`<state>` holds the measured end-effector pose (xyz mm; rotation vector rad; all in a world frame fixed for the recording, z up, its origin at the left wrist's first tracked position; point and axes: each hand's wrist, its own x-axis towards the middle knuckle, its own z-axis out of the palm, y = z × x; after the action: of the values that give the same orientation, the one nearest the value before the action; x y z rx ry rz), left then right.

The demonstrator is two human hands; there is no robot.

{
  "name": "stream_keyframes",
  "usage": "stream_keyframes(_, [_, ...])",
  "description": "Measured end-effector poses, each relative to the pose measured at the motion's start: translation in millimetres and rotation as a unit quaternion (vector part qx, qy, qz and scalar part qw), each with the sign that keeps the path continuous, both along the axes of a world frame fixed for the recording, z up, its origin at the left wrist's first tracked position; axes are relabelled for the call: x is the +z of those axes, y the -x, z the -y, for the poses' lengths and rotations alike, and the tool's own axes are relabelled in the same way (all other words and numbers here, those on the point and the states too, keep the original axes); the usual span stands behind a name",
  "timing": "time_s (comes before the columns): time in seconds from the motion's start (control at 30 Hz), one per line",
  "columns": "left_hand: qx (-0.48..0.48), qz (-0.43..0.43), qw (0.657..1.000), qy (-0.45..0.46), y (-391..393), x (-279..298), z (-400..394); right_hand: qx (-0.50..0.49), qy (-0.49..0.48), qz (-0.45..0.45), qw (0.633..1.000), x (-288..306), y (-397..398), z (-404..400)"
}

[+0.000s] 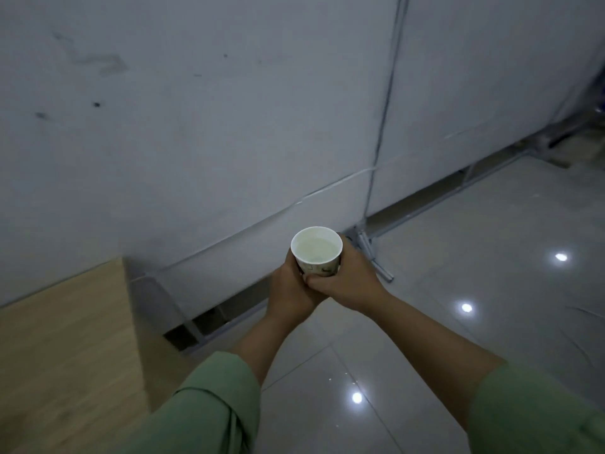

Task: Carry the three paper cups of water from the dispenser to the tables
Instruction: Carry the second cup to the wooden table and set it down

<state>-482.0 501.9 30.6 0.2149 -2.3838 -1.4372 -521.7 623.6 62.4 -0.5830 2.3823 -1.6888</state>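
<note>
A white paper cup (317,249) with a printed side is held upright out in front of me, and water fills most of it. My left hand (289,290) wraps its lower left side and my right hand (350,278) wraps its lower right side, fingers overlapping under the cup. Both forearms come up from green sleeves. No dispenser and no other cups are in view.
A grey partition wall (229,126) on metal feet (376,257) runs across ahead. A light wooden table corner (65,339) lies at the lower left. Glossy grey floor tiles (458,290) with light reflections spread to the right.
</note>
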Motion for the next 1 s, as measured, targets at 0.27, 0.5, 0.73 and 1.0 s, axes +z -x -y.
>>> stream_keyframes(0.27, [-0.148, -0.007, 0.989, -0.016, 72, -1, -170, -0.131, -0.006, -0.006, 0.991, 0, 38, -179])
stream_keyframes(0.5, [-0.263, -0.002, 0.965, 0.011, 135, 1, -305, -0.249, -0.011, -0.005, 0.968, 3, 68, -311])
stream_keyframes(0.73, [-0.377, 0.01, 0.926, 0.014, 204, 5, -437, -0.376, -0.008, 0.005, 0.927, 2, 107, -434])
stream_keyframes(1.0, [-0.497, 0.009, 0.868, 0.008, 306, 25, -593, -0.483, -0.016, -0.012, 0.875, 16, 183, -572])
